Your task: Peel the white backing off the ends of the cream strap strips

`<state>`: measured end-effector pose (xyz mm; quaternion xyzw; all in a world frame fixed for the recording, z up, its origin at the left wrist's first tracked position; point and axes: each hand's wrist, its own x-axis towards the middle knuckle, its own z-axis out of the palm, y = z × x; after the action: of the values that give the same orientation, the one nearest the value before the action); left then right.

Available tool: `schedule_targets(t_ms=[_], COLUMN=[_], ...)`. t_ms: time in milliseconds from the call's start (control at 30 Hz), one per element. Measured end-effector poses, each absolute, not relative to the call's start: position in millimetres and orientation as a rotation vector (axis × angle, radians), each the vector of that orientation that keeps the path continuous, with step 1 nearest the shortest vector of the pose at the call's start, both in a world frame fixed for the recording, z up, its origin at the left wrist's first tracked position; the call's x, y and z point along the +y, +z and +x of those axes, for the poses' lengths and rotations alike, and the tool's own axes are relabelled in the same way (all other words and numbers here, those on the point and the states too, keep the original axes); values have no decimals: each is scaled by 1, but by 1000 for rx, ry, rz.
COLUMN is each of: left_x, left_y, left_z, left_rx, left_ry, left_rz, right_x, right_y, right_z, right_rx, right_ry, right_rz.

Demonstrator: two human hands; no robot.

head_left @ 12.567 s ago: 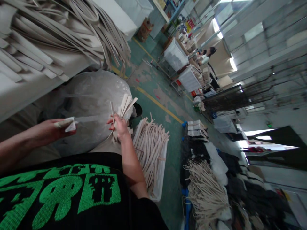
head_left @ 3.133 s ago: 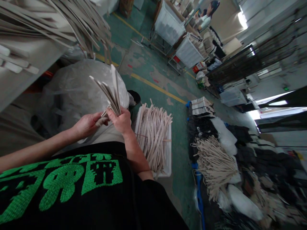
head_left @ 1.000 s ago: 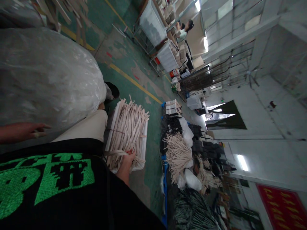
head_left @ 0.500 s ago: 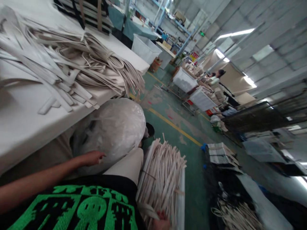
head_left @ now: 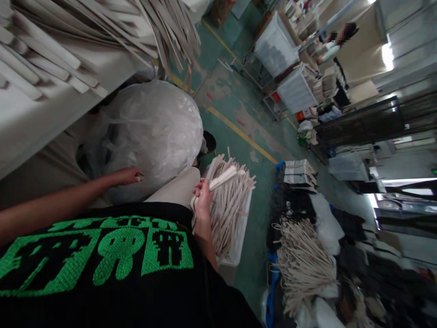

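My right hand (head_left: pixel 204 200) is closed round a pale, flat fabric strap (head_left: pixel 222 177), which looks folded or doubled. It holds the strap above the near left side of a white plastic crate (head_left: pixel 243 228) packed with long beige strips (head_left: pixel 227 209). My left hand (head_left: pixel 129 176) has its fingers curled in front of a big clear plastic bag (head_left: pixel 160 123). A small light spot shows at its fingertips, too small to name. Whether that hand touches the bag, I cannot tell.
More beige straps (head_left: pixel 58 54) lie on a white-covered table (head_left: pixel 99 75) at upper left, some hanging over its edge. To the right, a bundle of thin strips (head_left: pixel 302 264) lies on dark material. Further off, a person (head_left: pixel 336 43) is among white crates (head_left: pixel 276 45).
My right hand has come up from the crate's near end with the strap, which now points up and away. My left hand stays by the bag. The view has tilted downward.
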<state>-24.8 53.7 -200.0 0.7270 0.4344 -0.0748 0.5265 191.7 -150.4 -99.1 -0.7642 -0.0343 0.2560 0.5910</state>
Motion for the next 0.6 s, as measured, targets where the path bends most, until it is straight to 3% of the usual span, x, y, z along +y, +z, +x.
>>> schedule_targets(t_ms=[200, 600], left_x=[58, 57], left_y=[-222, -235], left_z=[2, 20], left_rx=[1106, 1125], left_ry=[-238, -279], left_rz=[1829, 1684], right_x=[-124, -123], right_y=[-141, -150], right_z=[175, 177], right_rx=[-96, -146], right_ry=[793, 853], right_rz=[-1646, -1682])
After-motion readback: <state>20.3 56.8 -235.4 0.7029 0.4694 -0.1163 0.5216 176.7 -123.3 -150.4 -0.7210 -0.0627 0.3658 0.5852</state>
